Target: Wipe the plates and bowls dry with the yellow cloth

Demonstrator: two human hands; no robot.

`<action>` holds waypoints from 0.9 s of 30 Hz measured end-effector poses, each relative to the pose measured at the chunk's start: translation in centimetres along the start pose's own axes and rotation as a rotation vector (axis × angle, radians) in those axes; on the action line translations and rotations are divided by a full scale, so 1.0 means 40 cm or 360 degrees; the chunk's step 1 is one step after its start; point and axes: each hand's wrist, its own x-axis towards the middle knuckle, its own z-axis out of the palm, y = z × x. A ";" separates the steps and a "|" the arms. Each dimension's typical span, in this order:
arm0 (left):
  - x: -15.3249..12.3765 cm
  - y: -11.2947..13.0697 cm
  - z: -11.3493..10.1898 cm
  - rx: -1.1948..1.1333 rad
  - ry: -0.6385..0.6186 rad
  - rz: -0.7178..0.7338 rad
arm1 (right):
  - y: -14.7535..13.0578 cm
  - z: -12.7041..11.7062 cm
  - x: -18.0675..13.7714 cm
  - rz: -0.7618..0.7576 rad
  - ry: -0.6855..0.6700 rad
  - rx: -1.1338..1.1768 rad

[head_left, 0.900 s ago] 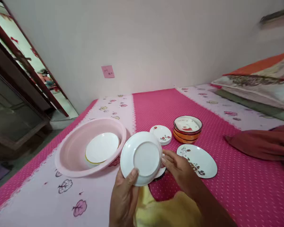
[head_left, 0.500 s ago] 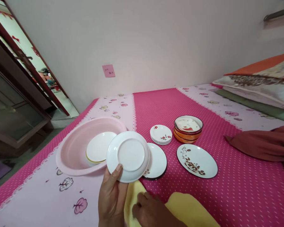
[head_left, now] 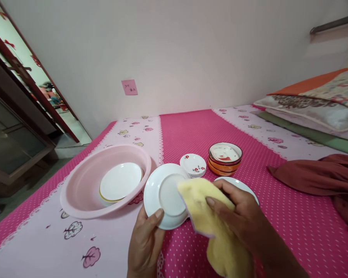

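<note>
My left hand (head_left: pixel 146 241) grips a white plate (head_left: pixel 161 195) by its lower edge, with the plate's underside turned toward me. A yellow cloth (head_left: pixel 210 220) is in my right hand (head_left: pixel 239 216), which presses it against the right side of that plate. Both hands hover above a bed covered with a pink dotted sheet (head_left: pixel 292 231). To the left sits a pink basin (head_left: pixel 84 189) holding white plates (head_left: pixel 120 181).
Behind my hands are a small stack of flowered saucers (head_left: pixel 193 165) and a stack of orange bowls (head_left: pixel 224 158). A larger patterned plate (head_left: pixel 243 186) lies partly hidden behind my right hand. A dark red cloth (head_left: pixel 316 173) and pillows (head_left: pixel 307 108) lie at the right.
My right hand let go of the plate, dropped to the yellow cloth and picked it up, and now holds it against the plate. The left hand kept hold of the plate throughout.
</note>
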 end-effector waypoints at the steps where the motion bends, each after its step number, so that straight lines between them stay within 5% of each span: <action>1: -0.003 -0.006 0.008 0.0019 -0.0039 -0.0025 | -0.002 0.011 -0.002 -0.0065 0.0150 -0.0046; 5: -0.014 -0.038 0.016 0.0122 -0.0258 -0.0114 | -0.009 0.077 -0.013 -0.0606 0.0448 -0.0283; 8: -0.022 -0.066 0.002 0.0284 -0.0383 -0.0102 | -0.005 0.121 -0.020 -0.1106 0.0322 -0.0520; 10: -0.028 -0.077 -0.005 0.0405 -0.0412 -0.0097 | 0.002 0.137 -0.021 -0.1198 0.0245 -0.0644; 19: -0.034 -0.069 0.035 0.0448 -0.0818 -0.0238 | 0.043 0.069 0.016 -0.0531 0.0788 -0.0604; 27: -0.043 -0.059 0.018 0.0054 -0.0376 -0.0214 | 0.064 0.000 0.049 -0.0053 0.0605 -0.0605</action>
